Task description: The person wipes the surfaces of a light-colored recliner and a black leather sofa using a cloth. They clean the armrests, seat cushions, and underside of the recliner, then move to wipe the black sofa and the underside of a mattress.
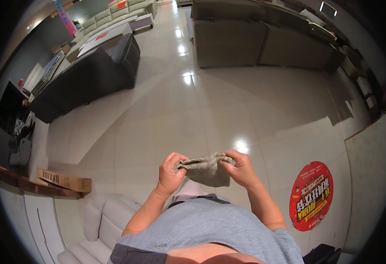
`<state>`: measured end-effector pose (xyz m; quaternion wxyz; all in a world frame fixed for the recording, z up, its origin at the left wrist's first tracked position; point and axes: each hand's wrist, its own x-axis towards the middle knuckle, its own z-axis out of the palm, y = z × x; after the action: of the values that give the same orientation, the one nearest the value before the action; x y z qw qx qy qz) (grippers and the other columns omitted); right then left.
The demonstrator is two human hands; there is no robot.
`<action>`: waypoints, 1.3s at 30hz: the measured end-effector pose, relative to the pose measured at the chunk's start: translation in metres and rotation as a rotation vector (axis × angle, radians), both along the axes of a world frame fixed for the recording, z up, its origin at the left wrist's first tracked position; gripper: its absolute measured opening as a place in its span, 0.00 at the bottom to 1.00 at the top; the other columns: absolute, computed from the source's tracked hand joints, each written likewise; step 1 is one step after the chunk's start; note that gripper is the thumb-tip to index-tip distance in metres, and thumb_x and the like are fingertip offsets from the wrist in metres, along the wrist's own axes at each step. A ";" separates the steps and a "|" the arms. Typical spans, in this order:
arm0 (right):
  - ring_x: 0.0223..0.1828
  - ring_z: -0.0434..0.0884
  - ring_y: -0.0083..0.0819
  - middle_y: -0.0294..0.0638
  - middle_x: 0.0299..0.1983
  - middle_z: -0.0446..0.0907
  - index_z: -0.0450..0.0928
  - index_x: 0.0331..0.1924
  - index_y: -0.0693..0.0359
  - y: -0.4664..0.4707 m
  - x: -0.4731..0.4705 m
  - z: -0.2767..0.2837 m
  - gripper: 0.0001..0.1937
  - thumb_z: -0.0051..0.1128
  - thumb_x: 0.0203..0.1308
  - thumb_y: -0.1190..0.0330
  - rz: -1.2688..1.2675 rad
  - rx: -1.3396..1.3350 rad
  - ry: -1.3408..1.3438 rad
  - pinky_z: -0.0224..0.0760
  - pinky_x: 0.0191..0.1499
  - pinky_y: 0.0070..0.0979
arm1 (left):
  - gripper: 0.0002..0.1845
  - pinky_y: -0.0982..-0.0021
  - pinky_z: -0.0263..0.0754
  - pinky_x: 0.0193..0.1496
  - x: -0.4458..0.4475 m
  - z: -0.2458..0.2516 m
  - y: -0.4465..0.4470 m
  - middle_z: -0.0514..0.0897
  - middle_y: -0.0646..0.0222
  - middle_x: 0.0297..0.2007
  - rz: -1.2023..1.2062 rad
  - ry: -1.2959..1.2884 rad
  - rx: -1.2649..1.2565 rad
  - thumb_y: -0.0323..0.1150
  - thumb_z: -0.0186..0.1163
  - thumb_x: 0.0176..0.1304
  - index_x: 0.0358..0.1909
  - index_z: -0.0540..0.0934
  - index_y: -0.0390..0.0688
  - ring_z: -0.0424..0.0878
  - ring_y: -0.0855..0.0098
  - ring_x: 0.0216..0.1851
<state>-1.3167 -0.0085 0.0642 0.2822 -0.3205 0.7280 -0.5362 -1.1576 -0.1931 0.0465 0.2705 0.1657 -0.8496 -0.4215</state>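
A grey-brown cloth (pixel 209 175) with frayed edges is stretched between my two hands in front of my waist. My left hand (pixel 172 173) pinches its left end between thumb and fingers. At the other end, my right hand (pixel 241 167) grips the upper corner. The cloth's top edge is folded over and bunched, and its lower part hangs down above the tiled floor (pixel 166 132).
A dark sofa (pixel 90 79) stands at the left; a large brown sofa (pixel 232 43) shows its back ahead. A pale armchair (pixel 104 224) and a cardboard box (pixel 64 180) are at lower left. On the floor at right lies a red printed sticker (pixel 312 196).
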 end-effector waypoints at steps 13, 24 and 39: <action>0.39 0.82 0.27 0.40 0.39 0.85 0.82 0.44 0.65 -0.062 -0.150 -0.012 0.09 0.62 0.58 0.76 -0.158 -0.223 -0.150 0.75 0.44 0.26 | 0.09 0.67 0.73 0.37 -0.183 -0.008 -0.098 0.78 0.61 0.31 -0.234 0.121 0.086 0.22 0.67 0.54 0.37 0.80 0.37 0.77 0.61 0.32; 0.37 0.79 0.21 0.35 0.37 0.82 0.81 0.46 0.67 -0.118 -0.243 -0.032 0.10 0.60 0.62 0.73 -0.391 -0.225 -0.155 0.74 0.43 0.21 | 0.06 0.71 0.72 0.41 -0.306 -0.010 -0.164 0.80 0.64 0.35 -0.324 0.119 0.179 0.21 0.62 0.59 0.39 0.81 0.37 0.77 0.69 0.36; 0.33 0.76 0.15 0.30 0.32 0.80 0.80 0.45 0.62 -0.264 -0.455 -0.044 0.09 0.56 0.63 0.71 0.109 -0.031 -0.186 0.72 0.36 0.18 | 0.12 0.67 0.78 0.45 -0.442 -0.063 -0.231 0.79 0.61 0.40 0.358 0.035 0.195 0.21 0.62 0.58 0.45 0.79 0.37 0.82 0.64 0.40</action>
<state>-1.7717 -0.2725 0.0201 0.3725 -0.3130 0.6715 -0.5588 -1.5998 -0.4242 -0.0167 0.3384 0.3324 -0.7568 -0.4498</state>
